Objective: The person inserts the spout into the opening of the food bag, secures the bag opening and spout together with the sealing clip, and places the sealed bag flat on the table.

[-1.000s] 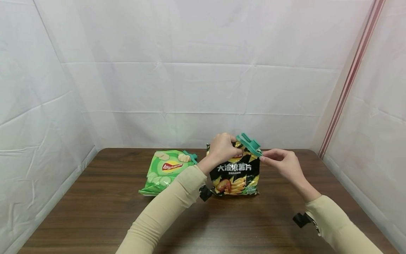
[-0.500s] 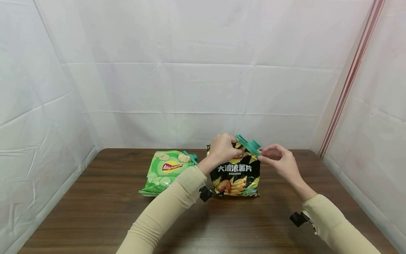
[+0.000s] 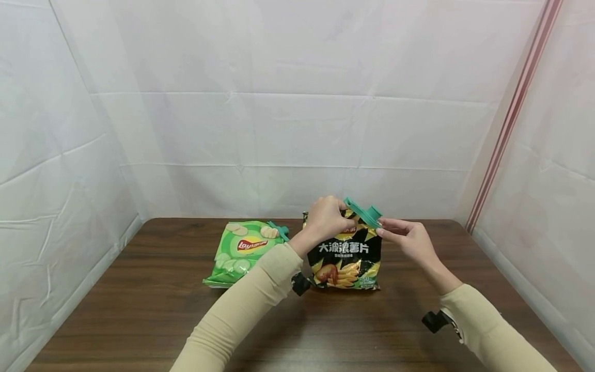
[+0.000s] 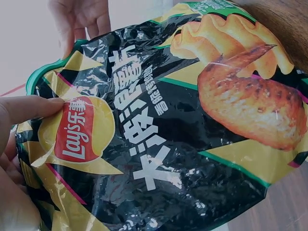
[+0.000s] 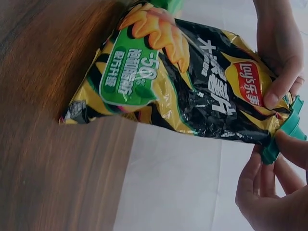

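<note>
My left hand pinches the top of a black and yellow potato chip bag, which stands upright on the table. Its thumb presses beside the red and yellow logo, as the left wrist view shows; the other fingers are mostly hidden behind the bag. A teal bag clip with a round spout slants across the bag's top right corner. My right hand pinches the clip's lower right end between thumb and fingers. In the right wrist view the clip lies over the bag's top edge, close by the left thumb.
A green potato chip bag lies to the left, partly behind the left forearm, with a similar teal clip at its top corner. Dark wooden table; white cloth hangs behind it and at both sides.
The clip's two bars, seen apart a second ago, now lie together. My right hand has shifted slightly left, its fingers closing in on the clip's end. The left hand stays in place.
</note>
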### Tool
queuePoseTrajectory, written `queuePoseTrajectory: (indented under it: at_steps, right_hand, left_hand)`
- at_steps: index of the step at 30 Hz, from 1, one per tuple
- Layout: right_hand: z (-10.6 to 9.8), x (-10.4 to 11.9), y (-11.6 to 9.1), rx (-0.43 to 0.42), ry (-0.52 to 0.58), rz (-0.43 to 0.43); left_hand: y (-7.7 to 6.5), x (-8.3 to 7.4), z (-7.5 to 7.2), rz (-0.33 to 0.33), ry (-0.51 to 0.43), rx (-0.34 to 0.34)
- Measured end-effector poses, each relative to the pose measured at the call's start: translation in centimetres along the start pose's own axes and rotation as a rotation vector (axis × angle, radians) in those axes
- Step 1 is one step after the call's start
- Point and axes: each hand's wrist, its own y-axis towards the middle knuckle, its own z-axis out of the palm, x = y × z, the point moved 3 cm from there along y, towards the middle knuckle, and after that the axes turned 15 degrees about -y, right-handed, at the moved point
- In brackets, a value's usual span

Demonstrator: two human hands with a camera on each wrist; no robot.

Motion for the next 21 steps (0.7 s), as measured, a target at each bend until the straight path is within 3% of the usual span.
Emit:
queuePoseTrajectory:
  at_steps: [10, 17, 21]
  right_hand:
    - [0.0, 0.3, 0.0, 0.005, -0.014, 0.053]
    - [0.1, 0.3, -0.1, 0.002, 0.009, 0.08]
    - [0.0, 0.3, 0.0, -0.003, 0.012, 0.087]
  left_hand:
    - [0.0, -0.7, -0.6, -0.03, 0.032, 0.046]
    - [0.3, -0.3, -2.0, -0.091, -0.189, 0.101]
    - [0.4, -0.3, -2.9, -0.082, -0.323, 0.103]
